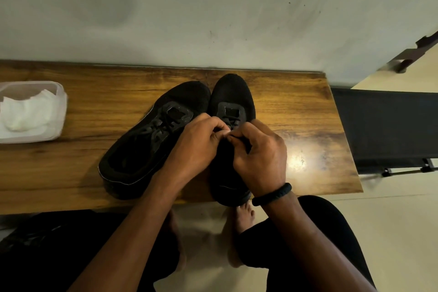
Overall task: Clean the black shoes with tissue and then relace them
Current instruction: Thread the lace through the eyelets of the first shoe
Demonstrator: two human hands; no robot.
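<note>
Both hands work over the right shoe (231, 92) at the bench (296, 106) edge — left hand (196, 144) and right hand (260, 156), fingers curled, pinching its lace (231, 118). Relacing looks midway; next, probably, threading another eyelet. Left shoe (142, 149) lies beside, laced — tissues (26, 109) far left.

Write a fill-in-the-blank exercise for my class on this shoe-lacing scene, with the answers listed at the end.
1. The two black shoes stand on a table made of ______.
2. The left hand and the right hand pinch the lace of the shoe nearer the table's ______ end.
3. The tub of white tissue sits at the table's ______ end.
4. A black band circles the person's ______ wrist.
Missing words: wood; right; left; right.
</note>
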